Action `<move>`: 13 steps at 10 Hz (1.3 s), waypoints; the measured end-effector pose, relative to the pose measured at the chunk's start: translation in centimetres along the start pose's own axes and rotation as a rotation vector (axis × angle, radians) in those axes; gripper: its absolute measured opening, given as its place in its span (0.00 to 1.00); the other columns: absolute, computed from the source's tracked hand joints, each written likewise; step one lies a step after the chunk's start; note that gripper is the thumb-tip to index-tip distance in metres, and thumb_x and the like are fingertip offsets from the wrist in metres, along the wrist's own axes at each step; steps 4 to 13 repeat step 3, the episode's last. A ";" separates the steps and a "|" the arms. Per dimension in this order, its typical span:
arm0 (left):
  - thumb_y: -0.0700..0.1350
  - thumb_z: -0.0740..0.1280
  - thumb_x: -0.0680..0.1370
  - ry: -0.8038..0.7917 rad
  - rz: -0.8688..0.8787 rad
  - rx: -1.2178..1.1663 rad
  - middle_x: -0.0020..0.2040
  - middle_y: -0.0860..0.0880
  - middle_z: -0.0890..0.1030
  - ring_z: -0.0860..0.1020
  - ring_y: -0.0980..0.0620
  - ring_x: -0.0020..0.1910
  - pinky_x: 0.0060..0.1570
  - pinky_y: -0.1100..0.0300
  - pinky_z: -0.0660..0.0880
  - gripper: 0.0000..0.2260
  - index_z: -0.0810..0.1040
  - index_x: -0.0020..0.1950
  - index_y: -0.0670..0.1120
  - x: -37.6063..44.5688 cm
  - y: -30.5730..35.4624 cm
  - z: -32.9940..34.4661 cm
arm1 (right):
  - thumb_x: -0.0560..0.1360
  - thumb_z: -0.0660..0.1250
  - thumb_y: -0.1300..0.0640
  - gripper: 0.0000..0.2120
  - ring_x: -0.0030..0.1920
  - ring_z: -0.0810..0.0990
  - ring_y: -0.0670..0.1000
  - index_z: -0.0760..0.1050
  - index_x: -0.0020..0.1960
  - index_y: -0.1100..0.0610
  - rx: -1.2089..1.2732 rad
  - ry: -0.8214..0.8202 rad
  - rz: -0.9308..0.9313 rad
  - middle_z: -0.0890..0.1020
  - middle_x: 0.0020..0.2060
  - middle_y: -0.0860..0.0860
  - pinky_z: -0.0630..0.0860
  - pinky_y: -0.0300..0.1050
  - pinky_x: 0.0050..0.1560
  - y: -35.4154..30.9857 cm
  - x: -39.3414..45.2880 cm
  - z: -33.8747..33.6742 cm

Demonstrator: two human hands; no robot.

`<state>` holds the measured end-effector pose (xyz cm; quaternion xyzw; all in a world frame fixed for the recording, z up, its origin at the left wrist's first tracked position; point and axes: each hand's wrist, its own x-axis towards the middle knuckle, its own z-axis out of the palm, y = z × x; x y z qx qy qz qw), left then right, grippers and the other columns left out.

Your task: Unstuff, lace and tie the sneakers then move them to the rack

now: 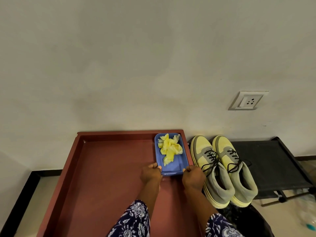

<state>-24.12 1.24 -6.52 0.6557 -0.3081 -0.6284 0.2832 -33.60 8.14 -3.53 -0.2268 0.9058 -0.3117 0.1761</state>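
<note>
Two yellow-and-grey sneakers stand side by side on a black rack (270, 161), toes toward the wall: the left sneaker (210, 170) and the right sneaker (234, 168). Both have black laces tied over the tongue. A blue tray (179, 166) sits at the far right corner of the red-brown table (109, 177) and holds crumpled yellow paper (170, 148). My left hand (151, 173) grips the tray's near left corner. My right hand (193, 175) grips its near right corner.
The table has a raised rim and stands against a pale wall. A white wall socket (248, 100) is above the rack. Clear plastic packaging (306, 216) lies on the floor at the right, and a dark bag lies below the sneakers.
</note>
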 end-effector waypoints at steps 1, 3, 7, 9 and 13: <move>0.36 0.69 0.73 0.007 0.120 0.173 0.53 0.39 0.81 0.80 0.41 0.52 0.54 0.48 0.77 0.13 0.78 0.58 0.38 -0.6 0.1 -0.7 | 0.74 0.63 0.65 0.08 0.49 0.79 0.61 0.77 0.38 0.66 -0.073 -0.093 -0.019 0.81 0.42 0.63 0.68 0.42 0.40 -0.2 0.0 -0.4; 0.36 0.68 0.72 0.018 0.259 0.234 0.45 0.40 0.83 0.81 0.40 0.48 0.53 0.49 0.78 0.07 0.79 0.36 0.47 -2.9 1.4 -2.9 | 0.71 0.63 0.67 0.05 0.46 0.78 0.61 0.75 0.38 0.64 -0.034 -0.120 -0.024 0.79 0.43 0.63 0.73 0.49 0.47 -1.1 -2.0 -1.4; 0.36 0.68 0.72 0.018 0.259 0.234 0.45 0.40 0.83 0.81 0.40 0.48 0.53 0.49 0.78 0.07 0.79 0.36 0.47 -2.9 1.4 -2.9 | 0.71 0.63 0.67 0.05 0.46 0.78 0.61 0.75 0.38 0.64 -0.034 -0.120 -0.024 0.79 0.43 0.63 0.73 0.49 0.47 -1.1 -2.0 -1.4; 0.36 0.68 0.72 0.018 0.259 0.234 0.45 0.40 0.83 0.81 0.40 0.48 0.53 0.49 0.78 0.07 0.79 0.36 0.47 -2.9 1.4 -2.9 | 0.71 0.63 0.67 0.05 0.46 0.78 0.61 0.75 0.38 0.64 -0.034 -0.120 -0.024 0.79 0.43 0.63 0.73 0.49 0.47 -1.1 -2.0 -1.4; 0.36 0.68 0.72 0.018 0.259 0.234 0.45 0.40 0.83 0.81 0.40 0.48 0.53 0.49 0.78 0.07 0.79 0.36 0.47 -2.9 1.4 -2.9 | 0.71 0.63 0.67 0.05 0.46 0.78 0.61 0.75 0.38 0.64 -0.034 -0.120 -0.024 0.79 0.43 0.63 0.73 0.49 0.47 -1.1 -2.0 -1.4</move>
